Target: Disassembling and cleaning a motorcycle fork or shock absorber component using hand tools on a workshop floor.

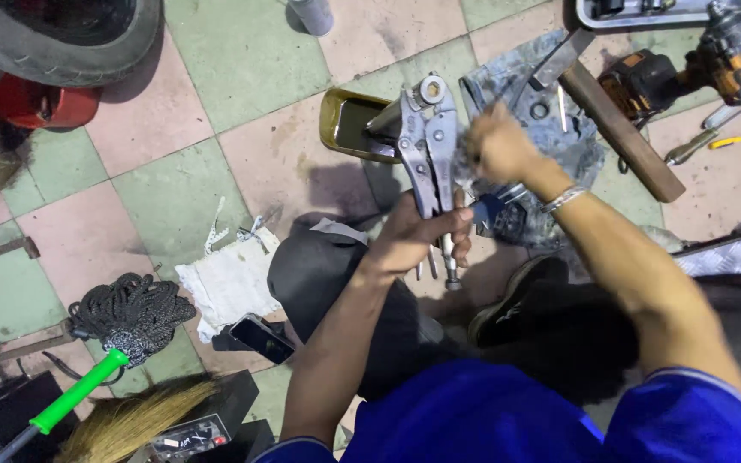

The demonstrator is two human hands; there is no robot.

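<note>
The left hand (413,236) has its grip clamped round the handles of silver steel locking pliers (430,146), held upright above the tiled floor (216,171). Just beyond, the blurred right hand (499,146) has its grip closed near the plier jaws; what it pinches cannot be told. Farther off lies an orange-and-black cordless drill (705,69).

I note locking pliers (432,150): bare steel, dull sheen. Tray (349,120): glossy brass-toned metal. Rag (231,281): rough white cloth. Beam (619,129): rusty, matt. Floor tiles (233,60): worn, matt.

right hand (499,146) motion-blurred, tyre (62,39) cropped by top edge
</note>
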